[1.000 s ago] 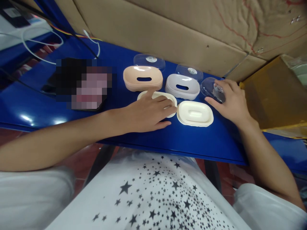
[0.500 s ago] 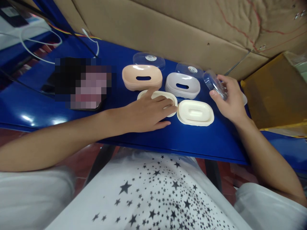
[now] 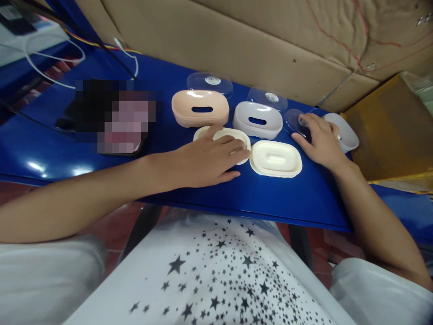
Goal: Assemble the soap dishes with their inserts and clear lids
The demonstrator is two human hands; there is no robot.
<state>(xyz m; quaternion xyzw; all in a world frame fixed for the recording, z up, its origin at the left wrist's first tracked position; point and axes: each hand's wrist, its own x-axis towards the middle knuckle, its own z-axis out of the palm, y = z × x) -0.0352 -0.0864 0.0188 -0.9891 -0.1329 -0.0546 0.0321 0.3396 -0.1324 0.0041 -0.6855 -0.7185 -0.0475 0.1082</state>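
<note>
My left hand (image 3: 213, 155) lies flat with its fingers spread over a cream plastic soap dish base (image 3: 199, 133), covering much of it. A second cream base (image 3: 275, 158) sits just right of my fingertips. My right hand (image 3: 320, 137) rests over a clear plastic lid (image 3: 294, 121) lying on the table, thumb apart from the fingers. The lid's right part is hidden under that hand. Behind the cream bases stand a peach soap dish (image 3: 199, 118) and a pale grey soap dish (image 3: 257, 131), each with a slot in its floor.
Two more clear lids (image 3: 196, 82) (image 3: 260, 97) lie behind the dishes. A whitish dish (image 3: 350, 135) stands at the right, against a taped cardboard box (image 3: 389, 131). On the left of the blue table (image 3: 189, 201) is a blurred-out dark object (image 3: 98, 113), with a white cable (image 3: 50, 81) behind.
My right hand has lowered the clear lid from a tilted hold to flat on the table, uncovering the whitish dish at the right. My left hand stays in place.
</note>
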